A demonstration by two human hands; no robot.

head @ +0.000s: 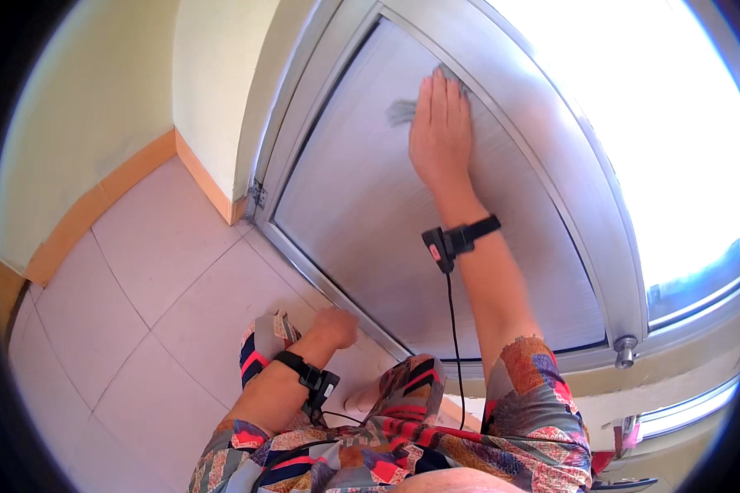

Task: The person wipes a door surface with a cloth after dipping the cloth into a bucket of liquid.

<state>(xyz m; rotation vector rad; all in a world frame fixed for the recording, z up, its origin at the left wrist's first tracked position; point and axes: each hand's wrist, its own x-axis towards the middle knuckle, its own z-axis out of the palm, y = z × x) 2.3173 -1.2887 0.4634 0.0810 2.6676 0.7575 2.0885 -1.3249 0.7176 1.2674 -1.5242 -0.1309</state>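
Note:
My right hand [442, 126] lies flat, fingers together and pointing up, pressing a grey cloth [401, 112] against the lower panel of a metal-framed door [357, 185]. Parts of the cloth show beside the palm and past the fingertips. Down at the left, my left hand [338, 328] is curled near my knee, close to the door's bottom rail, and nothing shows in it. Each wrist wears a black strap with a small device, and a cable runs from it.
A round metal knob [625, 352] sits at the door frame's lower right corner. The hinge [258, 193] is at the left. Bright glass [666, 154] fills the upper right. Pale floor tiles [160, 289] and orange skirting [86, 206] lie at the left.

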